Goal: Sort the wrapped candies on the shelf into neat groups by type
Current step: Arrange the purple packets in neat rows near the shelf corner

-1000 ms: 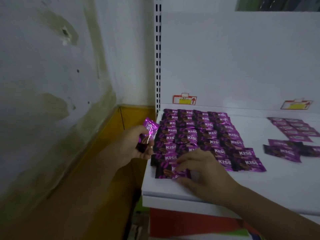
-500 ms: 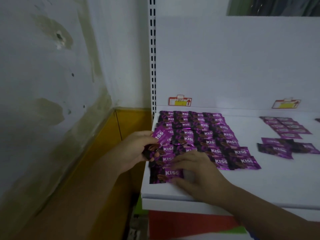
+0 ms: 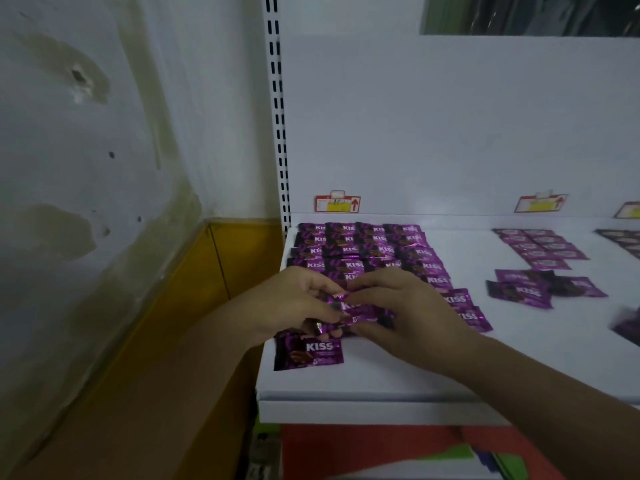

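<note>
Purple KISS candy packets (image 3: 360,244) lie in overlapping rows at the left end of the white shelf (image 3: 381,379). My left hand (image 3: 291,303) and my right hand (image 3: 405,313) meet above the front rows and together pinch one purple packet (image 3: 353,311) between their fingertips. A single KISS packet (image 3: 308,351) lies flat nearest the shelf's front edge, just below my hands. Farther right, a smaller group of purple packets (image 3: 540,247) sits in rows, with loose darker packets (image 3: 540,287) in front of it.
A slotted white upright (image 3: 278,133) and a stained wall (image 3: 86,150) bound the shelf on the left. Price tags (image 3: 337,202) stick to the back panel. More dark packets (image 3: 620,237) show at the far right edge. Coloured goods sit below the shelf.
My left hand carried its packet rightward and down to the rows. My right hand lifted off the front packet and came to pinch the same packet as the left.
</note>
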